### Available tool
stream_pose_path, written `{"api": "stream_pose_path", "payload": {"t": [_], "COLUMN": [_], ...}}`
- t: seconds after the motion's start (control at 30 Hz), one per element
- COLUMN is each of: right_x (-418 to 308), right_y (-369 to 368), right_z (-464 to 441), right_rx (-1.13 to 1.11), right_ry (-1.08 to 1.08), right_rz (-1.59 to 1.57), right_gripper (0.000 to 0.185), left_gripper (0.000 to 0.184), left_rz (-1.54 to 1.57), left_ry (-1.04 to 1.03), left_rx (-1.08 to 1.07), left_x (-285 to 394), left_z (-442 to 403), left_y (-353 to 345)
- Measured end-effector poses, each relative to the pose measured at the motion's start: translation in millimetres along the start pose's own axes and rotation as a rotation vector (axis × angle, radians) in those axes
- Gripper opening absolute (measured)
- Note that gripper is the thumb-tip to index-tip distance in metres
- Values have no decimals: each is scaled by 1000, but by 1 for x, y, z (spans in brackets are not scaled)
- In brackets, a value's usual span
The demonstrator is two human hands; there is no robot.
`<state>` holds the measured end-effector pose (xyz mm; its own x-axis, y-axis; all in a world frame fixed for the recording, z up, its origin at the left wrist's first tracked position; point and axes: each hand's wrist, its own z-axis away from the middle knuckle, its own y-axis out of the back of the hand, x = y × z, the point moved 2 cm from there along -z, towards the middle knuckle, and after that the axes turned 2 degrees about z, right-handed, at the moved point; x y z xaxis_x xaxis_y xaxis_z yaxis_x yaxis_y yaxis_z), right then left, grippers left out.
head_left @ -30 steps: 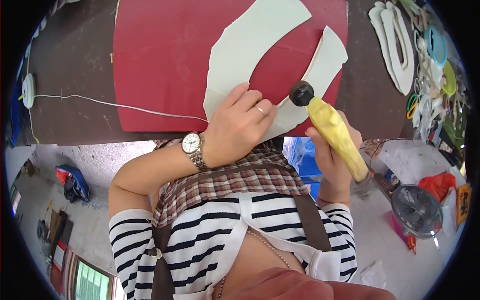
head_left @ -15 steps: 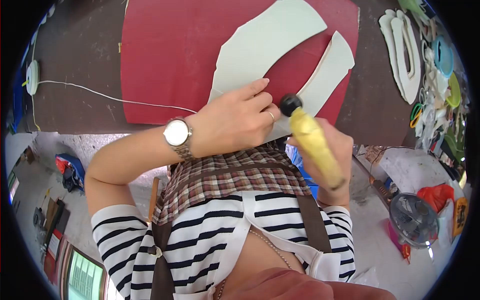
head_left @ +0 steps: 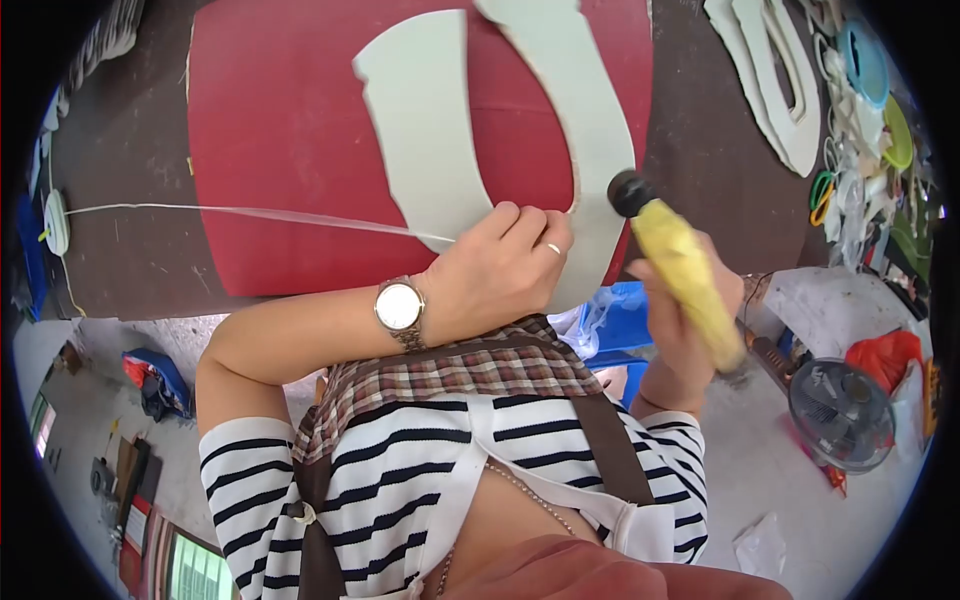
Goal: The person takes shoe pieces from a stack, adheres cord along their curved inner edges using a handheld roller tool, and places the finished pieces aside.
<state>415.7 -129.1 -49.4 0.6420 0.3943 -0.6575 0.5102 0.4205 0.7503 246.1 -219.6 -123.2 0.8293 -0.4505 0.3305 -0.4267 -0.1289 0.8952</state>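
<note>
Clasping the yellow-handled tool [head_left: 682, 258], the right grip [head_left: 668, 312] sits just right of the white piece [head_left: 592, 130].

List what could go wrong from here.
The left hand is at the white curved piece, near the black-headed tool, so a stray blow might catch it. The white string stretches from its spool across to that hand and could snag.

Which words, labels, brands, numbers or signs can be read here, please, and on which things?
None can be read.
Watch: dial washed out by glare; no number or brand readable.
Orange item at the right edge: too small to read.
White pieces, tool: no text visible.
</note>
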Motion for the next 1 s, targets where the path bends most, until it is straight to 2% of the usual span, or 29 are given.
{"api": "stream_pose_path", "payload": {"t": [0.03, 0.07, 0.13, 0.17, 0.27, 0.3, 0.37, 0.43, 0.53, 0.6, 0.7, 0.8, 0.87, 0.93, 1.0], "right_x": [-2, -1, -6, -7, -5, -7, -6, -6, -11, -14, -17, -22, -20, -21, -22], "right_y": [0, -5, -9, -7, -11, -16, -16, -18, -25, -27, -26, -33, -33, -30, -34], "right_z": [4, 0, -7, -8, 4, -2, -2, 0, 4, 3, 5, 6, 8, 8, 13], "right_rx": [34, -28, -294, -261, -125, -266, -255, -185, -292, -246, -159, -299, -261, -223, -241], "right_ry": [-33, 136, 80, 39, -22, 71, 68, 71, 87, 69, 43, 118, 72, 29, 72], "right_rz": [-107, -18, 147, 93, -93, 125, 78, -17, 112, 58, -69, 136, 31, -121, -15], "right_gripper": [39, 38, 33, 28, 32, 32, 30, 29, 30, 30, 31, 32, 32, 31, 30], "left_gripper": [37, 37, 35, 34, 30, 29, 27, 27, 26, 25, 28, 28, 28, 27, 25], "left_rz": [21, 38, 153, 154, 100, 96, 98, 14, -11, 3, -105, -69, 14, -64, -108], "left_ry": [10, 19, 51, 59, 113, 142, 202, 177, 220, 271, 237, 258, 246, 219, 205], "left_rx": [-5, -9, 45, 73, 100, 116, 156, 134, 162, 225, 159, 167, 230, 159, 126], "left_x": [-1, -2, -12, -14, -11, -13, -15, -9, -6, -8, 3, 2, -4, 3, 7], "left_z": [0, 1, 5, 6, 9, 12, 18, 20, 23, 30, 32, 40, 48, 43, 40], "left_y": [1, 3, 3, 2, 1, 2, 3, 4, 2, 5, 1, 2, 1, 6, 7]}}
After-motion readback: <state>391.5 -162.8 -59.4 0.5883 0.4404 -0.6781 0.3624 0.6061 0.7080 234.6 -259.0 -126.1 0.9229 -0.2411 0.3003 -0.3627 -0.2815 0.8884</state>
